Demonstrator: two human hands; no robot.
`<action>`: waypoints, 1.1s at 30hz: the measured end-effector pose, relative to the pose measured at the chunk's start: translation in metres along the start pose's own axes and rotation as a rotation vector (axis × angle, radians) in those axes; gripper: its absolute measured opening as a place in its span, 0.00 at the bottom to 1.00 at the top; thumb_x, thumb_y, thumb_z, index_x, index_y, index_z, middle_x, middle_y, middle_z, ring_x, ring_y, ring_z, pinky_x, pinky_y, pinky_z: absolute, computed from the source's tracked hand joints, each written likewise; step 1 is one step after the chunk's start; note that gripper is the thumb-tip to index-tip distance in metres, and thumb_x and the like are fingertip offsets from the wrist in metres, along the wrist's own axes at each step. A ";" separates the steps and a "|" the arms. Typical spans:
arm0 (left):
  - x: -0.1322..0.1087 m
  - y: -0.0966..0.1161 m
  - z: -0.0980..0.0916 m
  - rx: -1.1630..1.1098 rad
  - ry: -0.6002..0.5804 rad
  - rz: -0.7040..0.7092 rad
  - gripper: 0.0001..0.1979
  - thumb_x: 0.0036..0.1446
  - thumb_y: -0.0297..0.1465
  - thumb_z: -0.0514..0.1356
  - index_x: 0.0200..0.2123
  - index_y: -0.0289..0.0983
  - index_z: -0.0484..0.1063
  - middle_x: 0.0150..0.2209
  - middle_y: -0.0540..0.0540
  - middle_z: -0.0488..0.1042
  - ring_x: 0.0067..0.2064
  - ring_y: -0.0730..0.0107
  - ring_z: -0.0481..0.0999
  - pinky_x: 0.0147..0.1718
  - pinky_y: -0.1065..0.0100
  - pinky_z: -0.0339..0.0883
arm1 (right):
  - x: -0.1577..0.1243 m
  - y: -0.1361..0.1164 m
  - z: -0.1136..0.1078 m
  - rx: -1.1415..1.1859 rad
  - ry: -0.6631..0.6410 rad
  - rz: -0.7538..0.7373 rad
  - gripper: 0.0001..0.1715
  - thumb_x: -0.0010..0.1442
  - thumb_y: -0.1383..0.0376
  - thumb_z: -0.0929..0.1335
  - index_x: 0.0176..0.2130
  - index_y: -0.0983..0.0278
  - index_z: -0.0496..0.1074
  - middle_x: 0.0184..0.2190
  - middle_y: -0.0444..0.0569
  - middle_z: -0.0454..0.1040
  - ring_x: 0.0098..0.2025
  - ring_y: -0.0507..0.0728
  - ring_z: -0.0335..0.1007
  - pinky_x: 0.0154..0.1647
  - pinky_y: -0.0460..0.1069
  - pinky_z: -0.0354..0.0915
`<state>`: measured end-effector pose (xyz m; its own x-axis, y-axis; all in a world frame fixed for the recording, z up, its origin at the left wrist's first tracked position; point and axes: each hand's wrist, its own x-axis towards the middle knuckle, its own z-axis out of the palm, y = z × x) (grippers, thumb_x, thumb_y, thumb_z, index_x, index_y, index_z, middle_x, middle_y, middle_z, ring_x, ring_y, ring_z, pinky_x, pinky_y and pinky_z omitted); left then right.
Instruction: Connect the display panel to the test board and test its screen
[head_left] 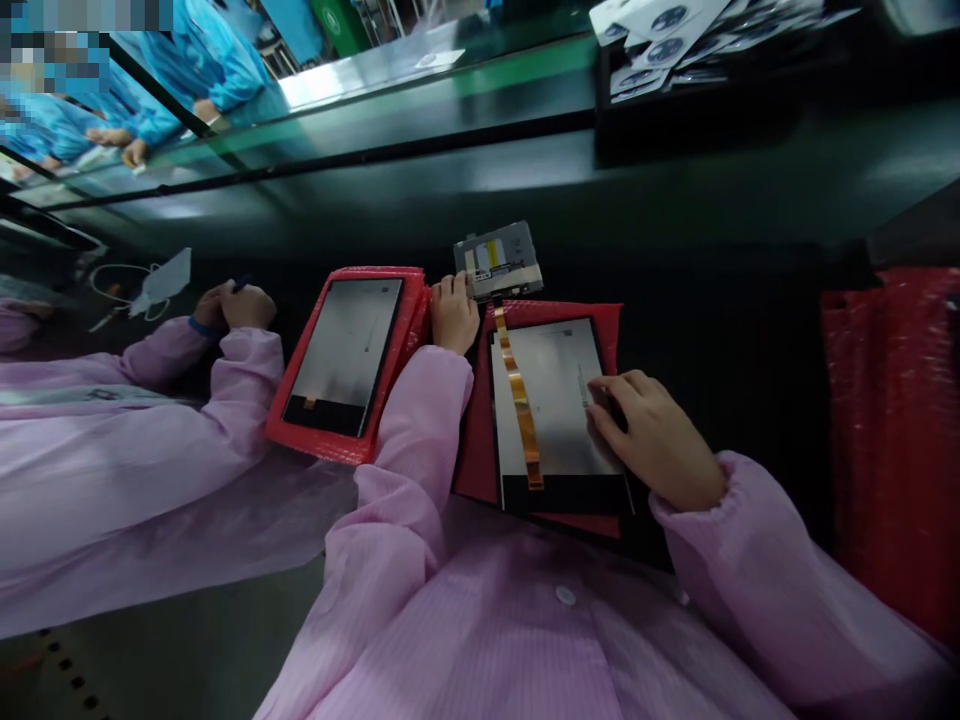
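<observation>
My left hand (455, 314) is at the lower left corner of a small grey box (499, 258) with a yellow strip on its face, its fingers curled on the edge. An orange flat ribbon cable (520, 395) runs from that box down across a display panel (555, 425). The panel lies face up, grey with a black lower band, on a red bubble-wrap bag (478, 450). Over the panel's right edge is my right hand (656, 435), thumb and forefinger apart beside a thin label strip, nothing visible between them.
Left of me, another display panel (345, 345) rests on stacked red bubble bags (409, 340). Red bags (900, 430) are piled at right. A black bin (675, 110) holds white printed pieces. A co-worker's hands (244, 303) are at left; people in blue work behind.
</observation>
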<state>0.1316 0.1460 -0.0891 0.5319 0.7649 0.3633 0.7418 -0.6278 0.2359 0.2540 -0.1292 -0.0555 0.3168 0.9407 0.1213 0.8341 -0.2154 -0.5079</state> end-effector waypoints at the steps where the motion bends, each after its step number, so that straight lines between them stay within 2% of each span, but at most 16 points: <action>1: 0.001 -0.001 0.001 -0.003 0.005 0.001 0.24 0.56 0.22 0.48 0.55 0.31 0.65 0.53 0.36 0.67 0.55 0.53 0.64 0.57 0.53 0.57 | 0.000 0.000 0.000 0.000 0.001 -0.004 0.14 0.62 0.64 0.62 0.46 0.68 0.69 0.40 0.56 0.68 0.43 0.62 0.65 0.47 0.59 0.65; 8: 0.002 0.001 -0.003 -0.015 -0.044 -0.009 0.23 0.57 0.24 0.47 0.56 0.32 0.66 0.55 0.36 0.66 0.56 0.52 0.63 0.58 0.52 0.56 | -0.001 -0.001 -0.001 -0.034 -0.011 0.004 0.16 0.63 0.65 0.62 0.48 0.69 0.69 0.42 0.56 0.69 0.44 0.62 0.65 0.48 0.58 0.66; 11: 0.000 0.005 -0.007 -0.117 -0.073 -0.062 0.24 0.57 0.24 0.49 0.56 0.32 0.67 0.56 0.35 0.66 0.58 0.50 0.61 0.60 0.50 0.52 | 0.000 -0.004 -0.001 -0.074 -0.024 0.000 0.17 0.63 0.66 0.62 0.49 0.70 0.69 0.43 0.56 0.70 0.45 0.61 0.65 0.49 0.57 0.66; 14: 0.002 0.006 -0.008 -0.231 -0.050 -0.080 0.23 0.55 0.24 0.50 0.54 0.31 0.69 0.56 0.34 0.67 0.59 0.49 0.61 0.62 0.49 0.50 | -0.001 -0.008 -0.003 -0.122 -0.022 -0.003 0.18 0.63 0.66 0.63 0.50 0.70 0.69 0.43 0.55 0.71 0.45 0.60 0.66 0.50 0.56 0.66; 16: 0.003 0.006 -0.011 -0.301 -0.023 -0.094 0.22 0.56 0.24 0.49 0.52 0.31 0.70 0.54 0.33 0.68 0.58 0.52 0.64 0.61 0.51 0.52 | -0.006 -0.011 -0.002 -0.137 -0.005 0.026 0.18 0.63 0.66 0.63 0.50 0.70 0.70 0.42 0.55 0.71 0.44 0.60 0.67 0.49 0.56 0.66; 18: -0.002 0.007 -0.020 -0.386 0.011 -0.139 0.22 0.59 0.25 0.45 0.54 0.32 0.67 0.52 0.34 0.70 0.55 0.58 0.68 0.58 0.54 0.59 | -0.018 -0.015 0.001 -0.142 0.017 0.080 0.18 0.63 0.65 0.62 0.49 0.71 0.70 0.41 0.56 0.71 0.43 0.61 0.67 0.48 0.56 0.67; 21: -0.035 0.009 -0.048 -0.500 0.055 -0.205 0.23 0.64 0.30 0.37 0.56 0.31 0.63 0.51 0.34 0.70 0.50 0.65 0.74 0.51 0.61 0.68 | -0.044 -0.021 0.007 -0.127 0.036 0.185 0.20 0.65 0.63 0.61 0.51 0.73 0.69 0.40 0.56 0.71 0.42 0.61 0.69 0.44 0.56 0.68; 23: -0.074 0.013 -0.073 -0.572 0.010 -0.203 0.20 0.64 0.35 0.43 0.49 0.32 0.68 0.46 0.37 0.74 0.47 0.65 0.76 0.49 0.63 0.70 | -0.061 -0.023 0.011 -0.073 0.037 0.254 0.22 0.65 0.61 0.60 0.53 0.73 0.68 0.40 0.56 0.71 0.42 0.62 0.69 0.43 0.56 0.69; 24: -0.096 0.016 -0.085 -0.659 -0.076 -0.203 0.18 0.64 0.37 0.47 0.44 0.34 0.71 0.43 0.40 0.76 0.46 0.65 0.76 0.49 0.63 0.70 | -0.067 -0.023 0.012 -0.030 0.034 0.285 0.23 0.66 0.60 0.60 0.53 0.72 0.67 0.40 0.55 0.71 0.43 0.62 0.69 0.43 0.56 0.68; 26: -0.140 0.024 -0.103 -0.651 -0.287 -0.220 0.15 0.62 0.38 0.52 0.42 0.38 0.73 0.42 0.43 0.77 0.45 0.63 0.77 0.49 0.61 0.70 | -0.074 -0.023 0.012 0.079 0.018 0.343 0.24 0.65 0.58 0.60 0.54 0.71 0.67 0.39 0.54 0.71 0.43 0.61 0.69 0.43 0.56 0.68; 27: -0.159 0.029 -0.109 -0.636 -0.341 -0.230 0.14 0.62 0.38 0.52 0.43 0.39 0.73 0.43 0.44 0.78 0.46 0.62 0.77 0.50 0.59 0.70 | -0.075 -0.022 0.011 0.143 0.006 0.378 0.25 0.65 0.57 0.61 0.54 0.71 0.66 0.37 0.53 0.71 0.42 0.61 0.69 0.43 0.56 0.67; 29: -0.187 0.039 -0.114 -0.586 -0.371 -0.210 0.15 0.62 0.37 0.52 0.47 0.42 0.73 0.47 0.45 0.77 0.50 0.60 0.75 0.52 0.56 0.69 | -0.075 -0.020 0.009 0.285 -0.031 0.451 0.26 0.64 0.56 0.62 0.56 0.69 0.64 0.34 0.49 0.71 0.38 0.58 0.69 0.43 0.56 0.67; 31: -0.202 0.048 -0.113 -0.544 -0.348 -0.180 0.17 0.62 0.36 0.51 0.51 0.43 0.71 0.51 0.45 0.74 0.54 0.59 0.73 0.55 0.53 0.67 | -0.074 -0.020 0.005 0.432 -0.073 0.506 0.28 0.63 0.55 0.62 0.58 0.67 0.60 0.32 0.45 0.70 0.33 0.56 0.68 0.39 0.54 0.67; 33: -0.207 0.052 -0.111 -0.518 -0.336 -0.175 0.19 0.63 0.35 0.50 0.54 0.41 0.69 0.54 0.43 0.73 0.56 0.59 0.71 0.57 0.52 0.65 | -0.075 -0.025 0.001 0.540 -0.079 0.507 0.28 0.63 0.56 0.62 0.58 0.65 0.57 0.30 0.43 0.69 0.30 0.54 0.67 0.34 0.52 0.67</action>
<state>0.0148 -0.0610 -0.0515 0.5825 0.8128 -0.0021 0.5799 -0.4138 0.7018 0.2089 -0.1938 -0.0521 0.5534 0.7805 -0.2908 0.2494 -0.4884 -0.8362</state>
